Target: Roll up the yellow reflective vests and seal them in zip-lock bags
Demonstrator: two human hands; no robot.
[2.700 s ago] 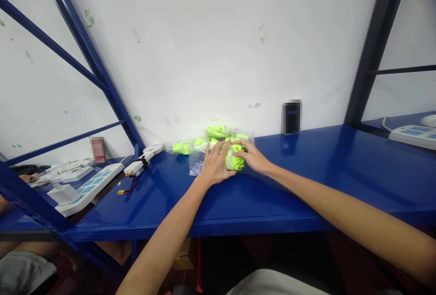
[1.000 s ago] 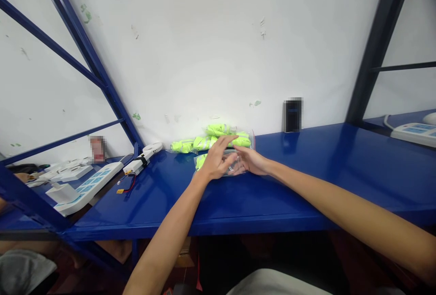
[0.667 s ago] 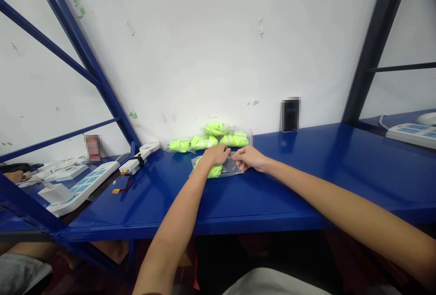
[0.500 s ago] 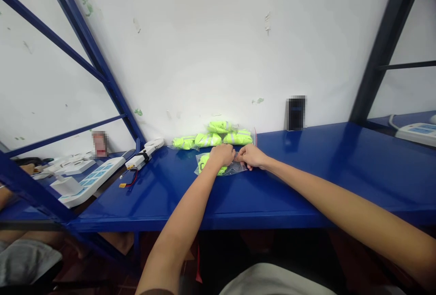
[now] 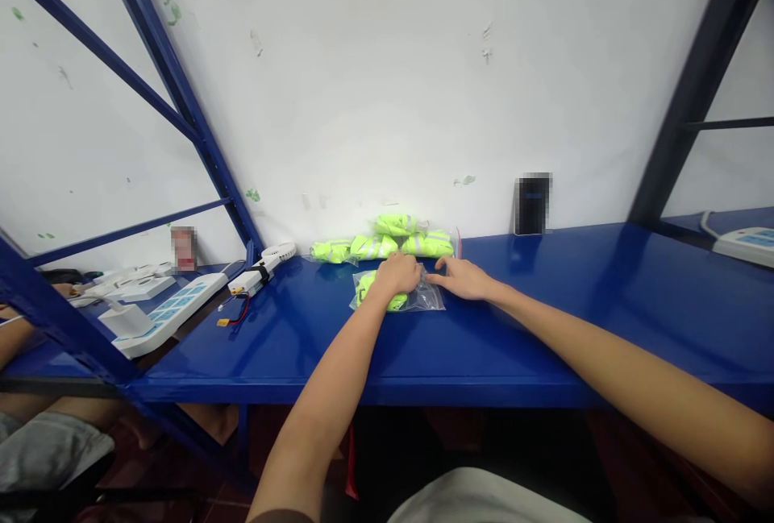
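Left hand [image 5: 400,272] partly hides front bagged bundle [image 5: 397,303].

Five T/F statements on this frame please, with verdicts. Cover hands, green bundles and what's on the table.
1. The left hand is on a clear bag with a green bundle inside. True.
2. The right hand is gripping the power strip. False: the right hand is at the right end of the bag; whether its fingertips touch it is hard to tell.
3. A black object stands by the wall, right of the bag. True.
4. The bundles beyond the hands all lie in one layer. False: a top bundle sits on a row of three.
5. A yellow connector lies on the blue table, left of the bag. True.
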